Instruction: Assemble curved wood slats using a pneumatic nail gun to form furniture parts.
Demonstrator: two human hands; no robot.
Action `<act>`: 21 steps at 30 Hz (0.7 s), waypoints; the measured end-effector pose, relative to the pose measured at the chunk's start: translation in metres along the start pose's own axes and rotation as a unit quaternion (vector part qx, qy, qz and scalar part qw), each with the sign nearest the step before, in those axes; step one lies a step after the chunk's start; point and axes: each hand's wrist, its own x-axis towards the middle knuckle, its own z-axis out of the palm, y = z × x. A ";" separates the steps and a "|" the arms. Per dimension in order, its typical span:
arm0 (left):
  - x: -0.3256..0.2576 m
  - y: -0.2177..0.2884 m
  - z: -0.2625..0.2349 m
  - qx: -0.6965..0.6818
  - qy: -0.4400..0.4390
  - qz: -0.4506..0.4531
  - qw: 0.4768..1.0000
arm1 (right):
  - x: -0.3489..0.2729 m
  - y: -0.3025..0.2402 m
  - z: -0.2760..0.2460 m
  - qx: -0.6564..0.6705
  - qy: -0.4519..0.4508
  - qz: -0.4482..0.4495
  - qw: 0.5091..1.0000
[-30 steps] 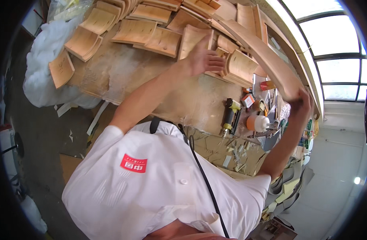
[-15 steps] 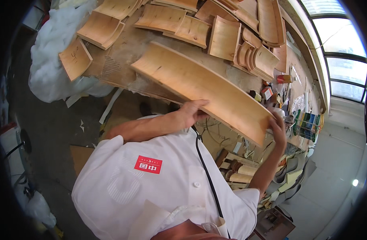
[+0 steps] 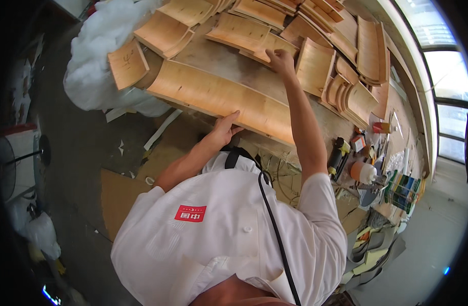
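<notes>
Left hand (image 3: 224, 130): fingers spread, thumb apart, palm flat against near edge of long curved plywood panel (image 3: 221, 99); touching, no wrap seen. Panel lies across near side of workbench (image 3: 229, 64), running far-left to near-right, concave side down.

Right hand (image 3: 281, 60): arm stretched far, fingers loosely open, tips resting on small curved wood piece (image 3: 274, 46) beyond panel; grip can't tell.

More curved pieces stacked far + right. White foam sheet (image 3: 98, 56) left of panel. Glue bottle (image 3: 364, 172) near-right, w/ clutter.

Grey floor (image 3: 81, 148), bright windows (image 3: 448, 66)
</notes>
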 end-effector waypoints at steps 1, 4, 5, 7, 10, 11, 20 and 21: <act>0.005 0.004 0.001 -0.005 0.031 0.014 0.999 | 0.016 -0.009 0.008 0.052 -0.057 0.074 0.994; 0.001 0.017 -0.002 -0.007 0.081 0.038 0.996 | 0.041 -0.035 0.031 0.148 -0.143 0.177 0.962; 0.001 0.017 -0.006 -0.014 0.068 0.037 0.997 | 0.046 -0.038 0.037 0.191 -0.166 0.216 0.943; 0.002 0.016 -0.012 -0.019 0.049 0.039 0.998 | 0.049 -0.037 0.045 0.253 -0.147 0.239 0.926; -0.002 0.015 -0.022 0.010 0.048 0.030 0.998 | 0.045 -0.036 0.041 0.342 -0.133 0.288 0.885; 0.000 0.014 -0.023 0.026 0.051 0.024 0.998 | 0.042 -0.029 0.036 0.379 -0.116 0.237 0.887; -0.003 0.021 -0.034 0.040 0.013 -0.002 0.999 | -0.022 -0.011 -0.027 0.462 -0.042 -0.041 0.885; -0.001 0.022 -0.036 0.047 0.004 -0.006 0.999 | -0.031 -0.006 -0.037 0.502 -0.047 -0.043 0.863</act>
